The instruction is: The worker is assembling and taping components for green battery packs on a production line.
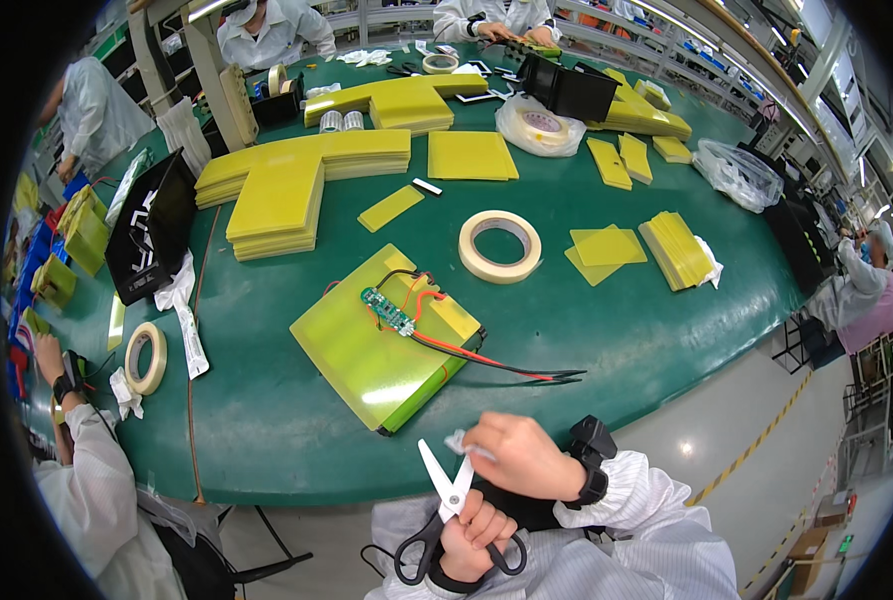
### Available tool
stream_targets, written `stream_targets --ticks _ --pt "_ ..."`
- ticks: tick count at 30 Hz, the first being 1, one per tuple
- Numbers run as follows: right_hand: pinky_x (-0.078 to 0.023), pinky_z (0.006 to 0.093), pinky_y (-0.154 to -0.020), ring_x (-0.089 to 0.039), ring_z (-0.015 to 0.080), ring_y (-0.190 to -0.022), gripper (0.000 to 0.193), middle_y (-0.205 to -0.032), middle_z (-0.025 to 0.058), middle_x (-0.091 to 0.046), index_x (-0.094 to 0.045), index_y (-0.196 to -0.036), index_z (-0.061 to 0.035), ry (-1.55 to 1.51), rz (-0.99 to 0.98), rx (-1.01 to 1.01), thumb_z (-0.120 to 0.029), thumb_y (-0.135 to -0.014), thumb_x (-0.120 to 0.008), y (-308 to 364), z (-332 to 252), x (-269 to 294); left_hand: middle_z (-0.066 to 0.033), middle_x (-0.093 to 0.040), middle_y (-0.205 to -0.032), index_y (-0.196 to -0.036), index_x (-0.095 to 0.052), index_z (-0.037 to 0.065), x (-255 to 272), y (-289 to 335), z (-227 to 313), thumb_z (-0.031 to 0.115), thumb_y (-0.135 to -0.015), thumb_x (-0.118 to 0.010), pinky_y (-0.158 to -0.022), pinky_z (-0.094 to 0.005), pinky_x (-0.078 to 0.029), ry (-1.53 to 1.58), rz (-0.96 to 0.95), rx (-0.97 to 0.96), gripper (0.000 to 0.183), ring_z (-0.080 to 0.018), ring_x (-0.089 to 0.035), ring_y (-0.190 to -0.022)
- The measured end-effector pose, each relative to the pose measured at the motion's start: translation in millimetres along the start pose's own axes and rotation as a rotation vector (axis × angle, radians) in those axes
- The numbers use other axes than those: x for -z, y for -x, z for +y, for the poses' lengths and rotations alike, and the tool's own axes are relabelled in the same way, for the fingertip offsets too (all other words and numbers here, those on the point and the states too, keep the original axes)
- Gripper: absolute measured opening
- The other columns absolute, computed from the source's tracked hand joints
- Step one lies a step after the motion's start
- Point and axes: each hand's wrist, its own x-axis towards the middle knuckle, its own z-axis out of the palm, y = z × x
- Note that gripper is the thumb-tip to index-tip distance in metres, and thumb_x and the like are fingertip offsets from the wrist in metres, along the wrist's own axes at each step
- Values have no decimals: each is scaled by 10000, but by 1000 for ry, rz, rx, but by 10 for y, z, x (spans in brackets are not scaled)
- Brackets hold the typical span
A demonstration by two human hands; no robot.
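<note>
My left hand (476, 532) is closed around black-handled scissors (454, 497) near their pivot; the white blades point up and spread apart. Beside one blade, my right hand (521, 455) pinches a small crumpled whitish scrap (456, 441), perhaps tissue, against or close to the blade. Farther off on the green table lies a battery pack (366, 345) covered with yellow-green sheets. A small green circuit board (388, 311) sits on top of it, and red and black wires (496, 365) run off to the right. Neither hand touches the pack.
A roll of masking tape (499, 247) lies behind the pack. Stacked yellow sheets (276, 205) and a black bin (151, 230) stand left; loose yellow sheets (606, 250) lie right. A co-worker's hand (51, 365) is at the left edge; other people work across the table.
</note>
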Motion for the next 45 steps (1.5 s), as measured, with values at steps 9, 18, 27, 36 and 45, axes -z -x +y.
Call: stream_targets --ticks 9,18,27,36,45 --pt "-464 361 -543 -551 289 -616 155 -709 103 -523 -591 -817 -29 48 12 60 -58 -670 -632 -12 30 34 51 -248 -404 -582 -346 165 -12 1 7 253 -920 -301 -477 -239 -221 7 28 12 352 -74 -246 -329" --pt "-470 349 -543 -563 280 -629 147 -708 98 -535 -595 -813 -25 -23 -4 -54 -53 -673 -631 -18 104 57 42 -268 -412 -590 -345 156 -17 -3 1 258 -905 -324 -487 -234 -222 24 -16 23 332 -84 -231 -354" --pt "-468 356 -533 -562 273 -628 139 -697 93 -526 -589 -802 -34 32 22 59 -57 -668 -619 -14 76 40 49 -269 -406 -596 -348 155 -4 6 -5 217 -907 -318 -476 -237 -219 -12 -7 -1 319 -66 -247 -339" --pt "-473 371 -545 -559 296 -637 104 -698 118 -528 -570 -785 -27 -9 61 -48 -89 -707 -602 -15 75 37 47 -266 -402 -569 -332 167 -4 13 10 269 -914 -310 -480 -236 -228 8 17 28 361 -80 -230 -348" --pt "-460 355 -519 -556 281 -613 159 -711 100 -536 -594 -803 -45 43 78 -61 -69 -655 -646 -11 126 47 43 -272 -409 -587 -342 156 -25 11 17 241 -909 -310 -485 -234 -227 23 -22 30 334 -77 -226 -349"
